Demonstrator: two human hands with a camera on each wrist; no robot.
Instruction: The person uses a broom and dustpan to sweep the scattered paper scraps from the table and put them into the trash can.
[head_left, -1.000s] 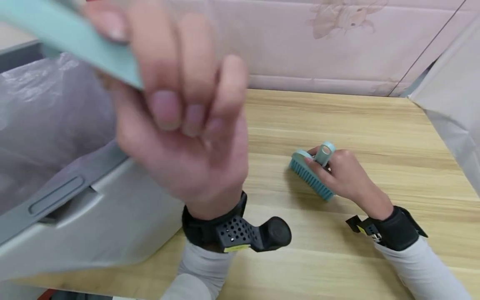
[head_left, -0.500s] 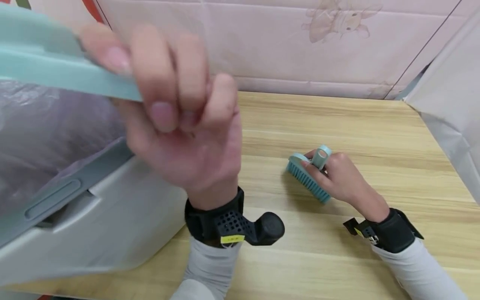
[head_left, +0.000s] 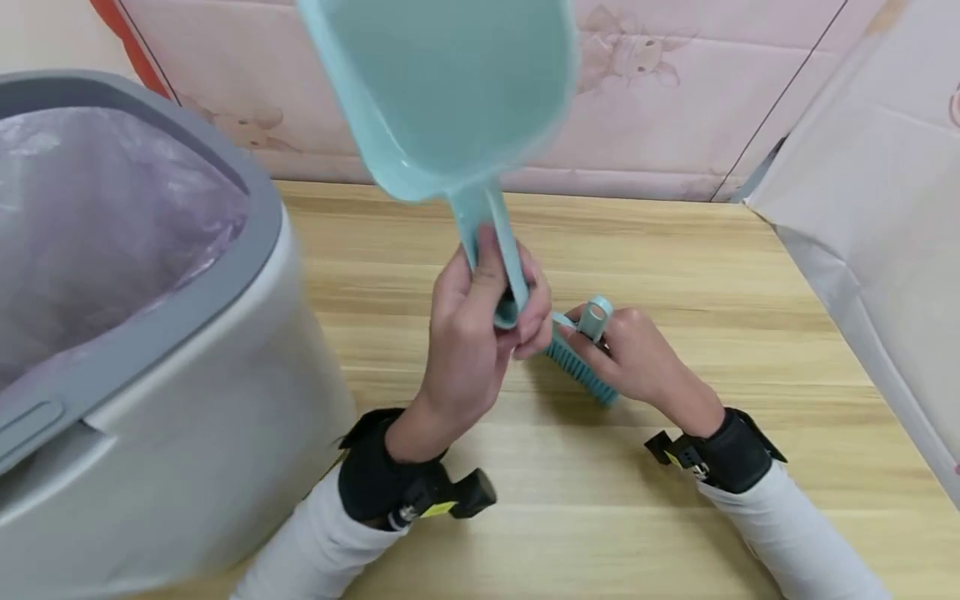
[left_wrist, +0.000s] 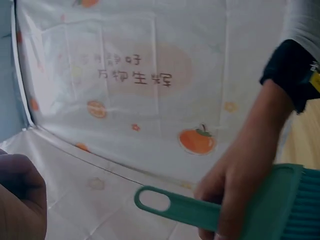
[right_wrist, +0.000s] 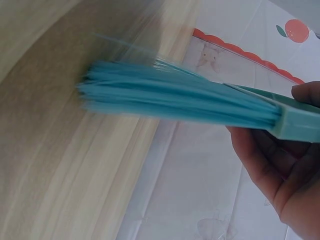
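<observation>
Left hand gripping dustpan, right hand holding brush

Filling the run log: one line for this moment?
left hand: grips dustpan handle, raised | right hand: holds brush on table | bin: left

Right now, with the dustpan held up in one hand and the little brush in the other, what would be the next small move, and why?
Probably lower the dustpan onto the table beside the brush: the left hand grips its handle with the pan raised in the air, while the right hand holds the brush low on the wood.
</observation>
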